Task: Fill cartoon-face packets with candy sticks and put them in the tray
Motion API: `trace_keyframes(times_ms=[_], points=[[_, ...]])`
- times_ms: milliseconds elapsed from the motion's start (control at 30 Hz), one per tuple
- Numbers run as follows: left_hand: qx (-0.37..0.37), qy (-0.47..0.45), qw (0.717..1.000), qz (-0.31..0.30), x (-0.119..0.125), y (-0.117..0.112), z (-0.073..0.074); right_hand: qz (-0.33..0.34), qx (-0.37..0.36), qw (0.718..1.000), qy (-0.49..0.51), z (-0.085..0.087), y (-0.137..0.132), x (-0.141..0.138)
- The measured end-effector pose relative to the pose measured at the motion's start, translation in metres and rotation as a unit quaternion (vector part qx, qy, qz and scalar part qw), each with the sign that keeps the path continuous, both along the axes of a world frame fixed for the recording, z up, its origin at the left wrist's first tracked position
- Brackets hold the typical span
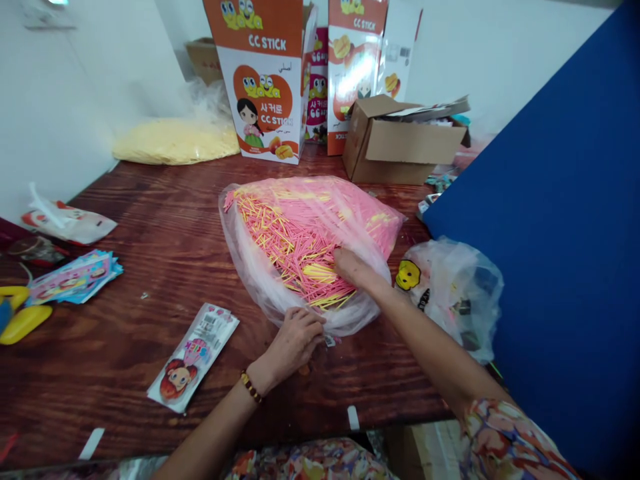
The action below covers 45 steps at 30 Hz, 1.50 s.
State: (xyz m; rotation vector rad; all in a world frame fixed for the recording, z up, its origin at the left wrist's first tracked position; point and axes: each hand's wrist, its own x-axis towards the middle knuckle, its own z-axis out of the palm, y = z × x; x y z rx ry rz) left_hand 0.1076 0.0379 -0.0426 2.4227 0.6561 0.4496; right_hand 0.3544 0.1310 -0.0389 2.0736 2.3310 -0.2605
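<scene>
A clear plastic bag (pixel 230 230) lies on its side with its mouth facing me. Inside it is a heap of thin pink and yellow sticks (pixel 300 250). My left hand (pixel 299 335) has its fingers curled over the near rim of the bag, gripping the plastic. Reaching in from the right, my right hand (pixel 354 268) is in the bag's mouth against the sticks; its fingertips are hidden among them. To the left of my left hand lies a small stack of printed wrappers (pixel 193 357).
Blue printed wrappers (pixel 75 277), yellow-handled scissors (pixel 25 323) and a tissue pack (pixel 75 223) lie at left. Behind stand printed cartons (pixel 267 80), an open cardboard box (pixel 410 150) and a bag of yellow sticks (pixel 175 141). A crumpled plastic bag (pixel 460 287) rests beside the blue panel (pixel 550 220).
</scene>
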Motion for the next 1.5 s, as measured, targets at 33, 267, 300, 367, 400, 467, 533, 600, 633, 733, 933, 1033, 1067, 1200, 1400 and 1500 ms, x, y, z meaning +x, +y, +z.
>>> trace_keyframes(times_ms=[33, 267, 300, 367, 400, 467, 533, 600, 633, 733, 933, 1033, 1067, 1200, 1400, 1500], points=[[0.002, 0.000, 1.000, 0.001, 0.000, 0.000, 0.000, -0.008, -0.002, 1.000, 0.003, 0.000, 0.003, -0.008], [-0.008, 0.015, 1.000, 0.004, -0.003, -0.003, 0.006, -0.027, -0.015, 0.997, 0.071, 0.004, 0.008, -0.037], [-0.010, 0.015, 1.000, 0.002, -0.003, -0.003, 0.008, -0.021, -0.018, 0.996, 0.087, 0.003, 0.007, -0.033], [-0.014, 0.010, 1.000, -0.002, -0.004, -0.003, 0.009, -0.008, -0.022, 0.987, 0.158, 0.002, 0.003, -0.021], [-0.015, 0.005, 1.000, -0.004, -0.004, -0.003, 0.010, -0.005, -0.021, 0.978, 0.209, 0.001, 0.001, -0.014], [-0.017, -0.011, 1.000, -0.002, -0.005, -0.002, 0.011, -0.016, -0.007, 0.952, 0.306, 0.001, -0.002, 0.000], [-0.021, -0.033, 0.999, 0.009, -0.005, -0.002, 0.013, -0.037, 0.018, 0.941, 0.336, 0.002, -0.004, 0.010], [-0.023, -0.064, 0.997, 0.027, -0.006, -0.003, 0.018, -0.039, 0.027, 0.952, 0.301, 0.005, -0.005, 0.014], [-0.024, -0.082, 0.996, 0.040, -0.006, -0.004, 0.021, -0.028, 0.024, 0.962, 0.269, 0.006, -0.005, 0.014], [-0.031, -0.133, 0.987, 0.084, -0.011, -0.004, 0.032, 0.023, 0.004, 0.990, 0.137, 0.010, -0.003, 0.007], [-0.139, -0.197, 0.961, 0.136, -0.033, -0.004, 0.043, 0.025, -0.002, 0.999, 0.027, 0.015, 0.004, -0.016], [-0.178, -0.200, 0.952, 0.146, -0.042, -0.008, 0.043, 0.014, -0.008, 1.000, 0.005, 0.017, 0.008, -0.026], [-0.187, -0.200, 0.950, 0.148, -0.043, -0.010, 0.043, 0.011, -0.011, 1.000, 0.003, 0.016, 0.009, -0.029], [-0.210, -0.203, 0.943, 0.158, -0.047, -0.015, 0.042, -0.004, -0.016, 1.000, 0.020, 0.010, 0.011, -0.035], [-0.264, -0.212, 0.919, 0.201, -0.051, -0.013, 0.040, -0.048, -0.016, 0.992, 0.116, -0.002, 0.012, -0.023], [-0.297, -0.231, 0.897, 0.231, -0.050, -0.012, 0.041, -0.071, 0.001, 0.979, 0.189, -0.004, 0.012, -0.020]])
